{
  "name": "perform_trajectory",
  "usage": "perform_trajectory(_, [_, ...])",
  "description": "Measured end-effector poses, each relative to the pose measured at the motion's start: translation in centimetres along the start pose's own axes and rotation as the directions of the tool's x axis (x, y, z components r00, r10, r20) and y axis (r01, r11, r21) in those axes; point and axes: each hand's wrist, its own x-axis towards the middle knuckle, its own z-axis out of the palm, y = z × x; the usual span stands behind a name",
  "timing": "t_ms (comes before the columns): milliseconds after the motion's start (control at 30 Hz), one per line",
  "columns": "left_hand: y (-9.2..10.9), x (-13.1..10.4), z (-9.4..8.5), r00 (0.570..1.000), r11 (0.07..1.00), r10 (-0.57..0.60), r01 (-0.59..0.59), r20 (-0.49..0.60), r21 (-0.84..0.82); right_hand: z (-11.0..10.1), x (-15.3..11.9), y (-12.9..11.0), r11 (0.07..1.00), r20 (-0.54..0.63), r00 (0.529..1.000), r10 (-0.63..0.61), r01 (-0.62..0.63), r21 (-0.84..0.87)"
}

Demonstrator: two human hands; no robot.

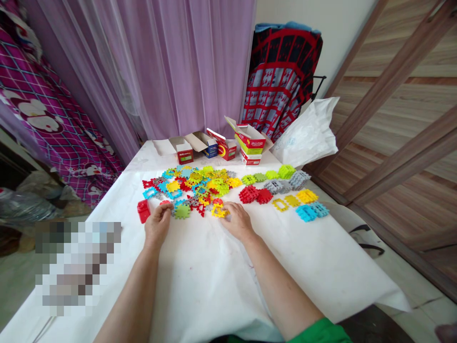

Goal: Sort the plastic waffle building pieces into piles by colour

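Fingers, right hand (pixel 237 220): we are pinching a yellow square-frame piece (pixel 214 211) at that hand's ten o'clock, presumably because its hollow centre is offering only a rim. Fingers, left hand (pixel 157 223): bent beside a red piece (pixel 165 202), one o'clock; whether we are gripping it, we cannot tell. Mixed interlocking pieces (pixel 193 177): lying beyond, twelve o'clock. Colour-sorted stacks (pixel 248 194): sitting at right hand's two o'clock, seemingly keeping like with like.
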Motion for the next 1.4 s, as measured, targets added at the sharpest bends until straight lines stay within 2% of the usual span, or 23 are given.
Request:
perform_trajectory(267, [-0.4,0.3,0.1,1.0,1.0,0.0,0.0,-0.002,-0.025,-0.2,-0.1,-0.2,0.998,-0.038,0.999,0.009,-0.007,0.061])
perform_trajectory(433, [0.2,0.1,0.1,0.999,0.999,-0.035,0.035,-0.002,-0.021,-0.4,-0.4,0.0,1.0,0.033,0.999,-0.027,0.026,0.015])
perform_trajectory(600, [0.2,0.2,-0.1,0.999,0.999,-0.033,0.033,0.008,-0.002,-1.1,-0.7,0.1,0.997,-0.012,0.999,-0.047,0.046,-0.064])
perform_trajectory(667, [-0.2,0.3,-0.1,1.0,1.0,0.002,-0.002,0.004,0.004,-1.4,-0.8,-0.6,0.993,-0.021,1.0,-0.004,0.002,-0.119])
perform_trajectory(800, [-0.8,0.4,0.0,0.997,0.997,0.079,-0.079,-0.002,0.01,-1.7,-0.8,-2.7,0.95,-0.008,0.988,0.157,-0.153,-0.271])
perform_trajectory(933, [-0.5,0.4,0.0,0.999,0.999,0.046,-0.046,0.0,0.005,-1.2,-0.6,-3.9,0.914,0.031,0.969,0.247,-0.222,-0.341])
perform_trajectory(1067, [0.1,0.2,0.0,1.0,1.0,-0.017,0.017,0.006,0.008,-1.2,-0.6,-3.6,0.927,0.055,0.968,0.245,-0.217,-0.305])
perform_trajectory(1400, [0.4,0.2,0.0,1.0,1.0,-0.026,0.026,-0.004,0.002,-1.3,-0.9,-2.5,0.957,0.03,0.98,0.195,-0.184,-0.224])
